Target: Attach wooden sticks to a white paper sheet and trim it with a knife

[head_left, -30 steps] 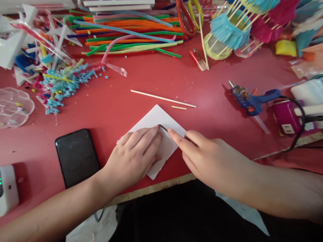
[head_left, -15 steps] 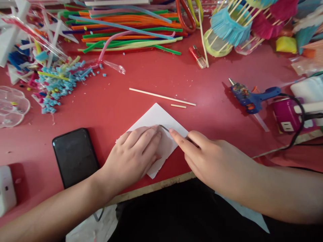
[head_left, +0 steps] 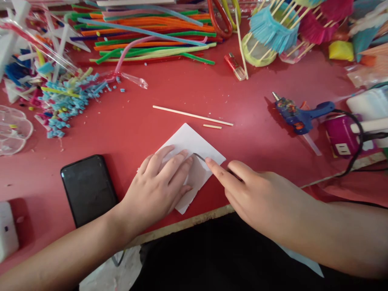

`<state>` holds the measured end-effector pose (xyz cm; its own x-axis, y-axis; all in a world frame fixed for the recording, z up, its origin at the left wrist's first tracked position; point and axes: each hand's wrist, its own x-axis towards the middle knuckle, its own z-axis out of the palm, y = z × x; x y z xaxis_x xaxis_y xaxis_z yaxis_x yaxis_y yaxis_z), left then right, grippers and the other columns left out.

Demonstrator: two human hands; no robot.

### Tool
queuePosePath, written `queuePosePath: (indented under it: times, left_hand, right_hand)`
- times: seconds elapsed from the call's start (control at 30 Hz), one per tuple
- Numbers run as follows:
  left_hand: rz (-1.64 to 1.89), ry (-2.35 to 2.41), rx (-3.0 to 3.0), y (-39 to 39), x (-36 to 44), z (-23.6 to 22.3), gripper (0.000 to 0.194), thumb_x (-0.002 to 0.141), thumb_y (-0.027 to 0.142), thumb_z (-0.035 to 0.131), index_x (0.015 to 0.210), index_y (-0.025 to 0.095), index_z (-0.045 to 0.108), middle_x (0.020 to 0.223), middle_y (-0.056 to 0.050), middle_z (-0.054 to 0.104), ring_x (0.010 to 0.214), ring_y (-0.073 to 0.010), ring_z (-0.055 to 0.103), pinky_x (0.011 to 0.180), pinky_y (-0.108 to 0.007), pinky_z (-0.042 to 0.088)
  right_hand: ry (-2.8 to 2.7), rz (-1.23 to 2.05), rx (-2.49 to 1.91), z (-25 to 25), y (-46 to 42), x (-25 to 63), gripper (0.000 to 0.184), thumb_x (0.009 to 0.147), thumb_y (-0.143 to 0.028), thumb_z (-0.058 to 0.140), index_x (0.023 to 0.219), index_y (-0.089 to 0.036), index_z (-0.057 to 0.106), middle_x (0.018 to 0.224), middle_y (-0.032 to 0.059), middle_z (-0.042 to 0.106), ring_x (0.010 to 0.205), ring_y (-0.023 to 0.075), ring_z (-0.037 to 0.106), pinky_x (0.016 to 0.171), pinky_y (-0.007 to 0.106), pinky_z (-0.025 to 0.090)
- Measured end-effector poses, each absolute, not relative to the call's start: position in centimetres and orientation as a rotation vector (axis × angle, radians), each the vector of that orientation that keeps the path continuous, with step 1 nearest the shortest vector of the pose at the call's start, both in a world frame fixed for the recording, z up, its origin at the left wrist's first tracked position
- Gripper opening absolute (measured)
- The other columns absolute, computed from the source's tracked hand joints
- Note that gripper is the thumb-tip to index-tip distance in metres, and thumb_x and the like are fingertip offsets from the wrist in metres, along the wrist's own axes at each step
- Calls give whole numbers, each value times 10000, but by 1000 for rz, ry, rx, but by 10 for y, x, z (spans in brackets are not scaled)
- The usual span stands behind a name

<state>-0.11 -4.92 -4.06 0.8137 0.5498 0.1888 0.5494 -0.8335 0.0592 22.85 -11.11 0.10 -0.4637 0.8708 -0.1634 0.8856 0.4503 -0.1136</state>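
The left hand (head_left: 160, 178) lies flat, fingers slightly spread, on the white paper (head_left: 188, 139) by the red table's (head_left: 127, 133) near edge. The right hand (head_left: 245, 186) is closed round a slim dark tool (head_left: 199, 157) (mostly hidden), tip over the paper.

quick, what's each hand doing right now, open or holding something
Left hand: open, fingers spread on the white paper.
Right hand: closed, holding a thin dark tool, index finger extended along it.
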Motion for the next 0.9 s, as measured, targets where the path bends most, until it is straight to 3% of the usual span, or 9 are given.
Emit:
queuePosePath:
  times: [0.2, 0.47, 0.6, 0.73, 0.9]
  left_hand:
    - [334, 884, 2965, -48, 0, -43, 399, 963, 322, 541, 1300, 125, 622, 1323, -113, 653, 1319, -443, 499, 986, -592, 504]
    - [293, 884, 3000, -47, -1, -41, 390, 966, 332, 533, 1287, 138, 639, 1325, -104, 653, 1294, -434, 523, 925, -557, 536]
    - [222, 908, 3029, -50, -1, -37, 453, 964, 359, 513, 1345, 133, 603, 1362, -102, 634, 1288, -438, 515, 884, -539, 548]
    - [83, 1047, 3071, -57, -2, -28, 526, 955, 388, 520, 1398, 107, 558, 1401, -114, 609, 1154, -432, 588, 744, -503, 565]
    - [-36, 1202, 3148, -72, -5, -21, 517, 945, 366, 551, 1352, 48, 584, 1411, -191, 585, 896, -356, 653, 578, -451, 541]
  right_hand:
    - [2545, -313, 1406, 11, -110, 238, 685, 763, -28, 481, 1423, -191, 565, 1069, 154, 698, 617, 161, 549, 399, 282, 318]
    - [2518, -257, 1371, 12, -116, 240, 688, 786, -28, 458, 1458, -160, 517, 947, 126, 683, 538, 126, 484, 390, 265, 281]
    - [2618, -158, 1455, 18, -114, 244, 578, 862, -76, 438, 1432, -99, 531, 821, 72, 632, 473, 97, 448, 391, 250, 284]
    - [2704, -75, 1728, 21, -109, 251, 469, 957, -196, 441, 1409, -148, 557, 800, 31, 617, 476, 96, 447, 426, 257, 305]
    - [2596, -33, 1904, 11, -96, 265, 464, 965, -274, 463, 1414, -219, 566, 864, 52, 643, 563, 129, 499, 463, 279, 288]
